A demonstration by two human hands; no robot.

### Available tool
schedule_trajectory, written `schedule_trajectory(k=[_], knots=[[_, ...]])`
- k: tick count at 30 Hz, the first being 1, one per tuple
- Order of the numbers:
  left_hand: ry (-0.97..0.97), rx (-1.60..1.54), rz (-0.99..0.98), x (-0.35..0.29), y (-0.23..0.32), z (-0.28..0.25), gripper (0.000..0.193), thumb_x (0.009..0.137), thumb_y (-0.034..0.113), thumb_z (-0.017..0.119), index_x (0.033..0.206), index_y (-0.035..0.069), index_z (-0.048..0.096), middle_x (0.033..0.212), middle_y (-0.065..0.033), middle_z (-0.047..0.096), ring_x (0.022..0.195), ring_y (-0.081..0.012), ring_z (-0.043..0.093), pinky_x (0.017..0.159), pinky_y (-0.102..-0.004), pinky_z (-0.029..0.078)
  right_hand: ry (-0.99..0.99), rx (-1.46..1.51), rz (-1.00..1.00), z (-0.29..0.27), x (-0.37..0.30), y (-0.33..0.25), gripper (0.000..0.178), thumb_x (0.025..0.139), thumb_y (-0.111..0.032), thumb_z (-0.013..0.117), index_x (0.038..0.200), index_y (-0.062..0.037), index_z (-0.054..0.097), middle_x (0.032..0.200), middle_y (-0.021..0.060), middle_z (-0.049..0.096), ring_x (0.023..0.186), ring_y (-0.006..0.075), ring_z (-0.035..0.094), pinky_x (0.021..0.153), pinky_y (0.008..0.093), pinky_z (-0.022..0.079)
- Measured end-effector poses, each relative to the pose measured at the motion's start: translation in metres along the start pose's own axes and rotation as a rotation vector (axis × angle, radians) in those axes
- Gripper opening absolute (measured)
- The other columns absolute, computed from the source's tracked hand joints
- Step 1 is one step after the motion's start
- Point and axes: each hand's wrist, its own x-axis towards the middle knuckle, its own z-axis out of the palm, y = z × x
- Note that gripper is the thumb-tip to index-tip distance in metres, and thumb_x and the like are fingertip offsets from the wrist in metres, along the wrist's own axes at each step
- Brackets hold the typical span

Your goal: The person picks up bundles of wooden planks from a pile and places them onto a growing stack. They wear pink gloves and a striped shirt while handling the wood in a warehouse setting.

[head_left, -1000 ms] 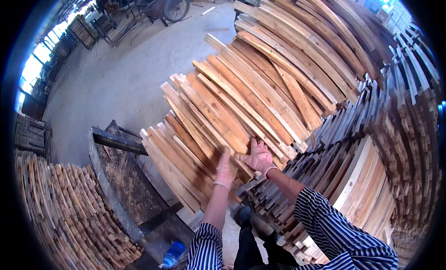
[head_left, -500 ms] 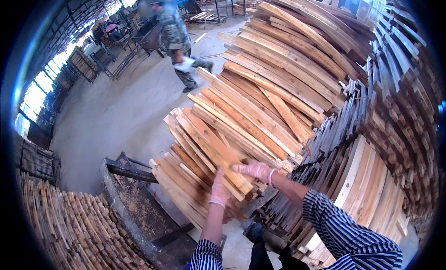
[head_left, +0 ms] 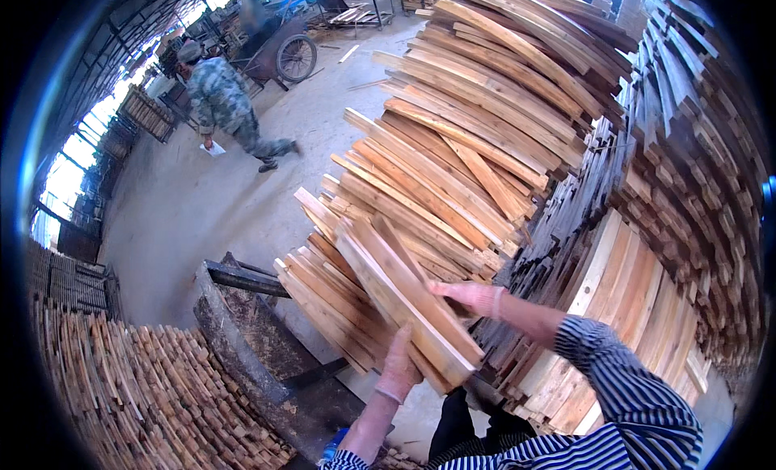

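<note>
A small bundle of wooden boards [head_left: 408,300] is held up between my two gloved hands, tilted, its lower ends toward my body. My left hand [head_left: 398,366] closes on the bundle's left side near the lower end, thumb lying up along the wood. From the right, my right hand [head_left: 470,299] grips its right side, its fingers partly hidden by the boards. Under and beyond the bundle lies a long row of loose boards [head_left: 428,179], stacked side by side. Several more boards [head_left: 319,300] lie just left of the bundle.
At the left stands a dark metal frame [head_left: 242,341] with sawdust on it. Stacked slats [head_left: 145,389] fill the lower left, and tall wood stacks [head_left: 687,195] line the right beside pale boards [head_left: 606,316]. A person in camouflage clothing [head_left: 222,98] walks near a wheeled cart [head_left: 296,58].
The boards in my hands have been lifted off the row and brought closer to my body. The person in camouflage has walked to the left, away from the row.
</note>
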Motion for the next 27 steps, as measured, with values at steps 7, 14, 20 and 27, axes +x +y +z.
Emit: schedule_trajectory(k=[7,14,20,27], knots=[[0.059,0.169,-0.055,-0.022,0.008,0.016,0.09,0.087,0.068,0.067,0.15,0.009,0.042,0.144,-0.0146,0.052,0.13,-0.0295,0.052,0.107,-0.0449,0.048,0.16,-0.654,-0.168,0.045,-0.024,-0.014,0.087,0.083,-0.055,0.076,0.145,-0.0001,0.051,0.138,0.0204,0.062,0.128,0.0266,0.058,0.109,0.0385,0.044],[-0.016,0.305,0.107,-0.101,-0.043,0.077,0.084,0.094,0.062,0.062,0.151,0.006,0.038,0.142,-0.0143,0.051,0.126,-0.028,0.054,0.106,-0.0428,0.047,0.437,-0.858,-0.36,0.069,-0.17,-0.015,0.098,0.079,-0.057,0.077,0.148,0.0022,0.042,0.138,0.0247,0.058,0.127,0.0333,0.057,0.108,0.0399,0.044],[-0.139,0.778,0.452,-0.094,-0.07,0.11,0.063,0.084,0.022,0.08,0.136,0.002,0.05,0.124,-0.0122,0.062,0.107,-0.0229,0.063,0.093,-0.0376,0.055,0.485,-0.631,-0.824,0.064,-0.3,-0.01,0.089,0.08,-0.057,0.078,0.142,-0.0015,0.046,0.121,0.02,0.066,0.112,0.0292,0.065,0.094,0.0379,0.054],[-0.788,0.824,0.746,-0.08,-0.111,0.277,0.066,0.064,0.01,0.095,0.122,0.003,0.063,0.113,-0.0073,0.069,0.099,-0.0183,0.066,0.088,-0.0341,0.057,0.996,-0.578,-1.122,0.048,-0.455,-0.019,0.083,0.074,-0.054,0.084,0.133,-0.0049,0.052,0.112,0.0173,0.068,0.107,0.0265,0.067,0.091,0.0383,0.053]])
